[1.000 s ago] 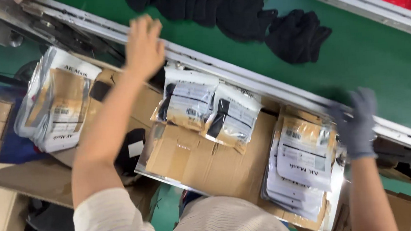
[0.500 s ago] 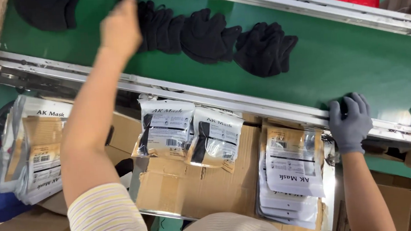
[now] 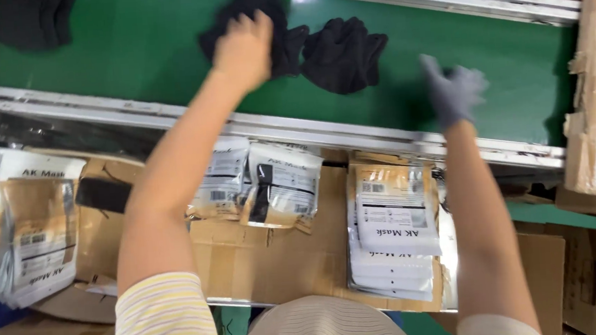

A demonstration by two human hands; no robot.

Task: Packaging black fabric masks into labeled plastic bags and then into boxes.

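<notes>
The bare left hand [image 3: 244, 49] is stretched out over the green conveyor belt [image 3: 129, 53], its fingers curled down onto a black fabric piece [image 3: 252, 13], which is gripped beneath them; the cloth is seen bunched under and beyond the fingertips. A second black fabric bundle [image 3: 342, 52] is found just beside it on the belt. The gloved right hand [image 3: 450, 94] is held above the belt, fingers loosely spread, blurred, nothing clasped. Packaged pouches [image 3: 285, 189] are laid on cardboard [image 3: 262, 261] below the metal rail [image 3: 98, 111].
</notes>
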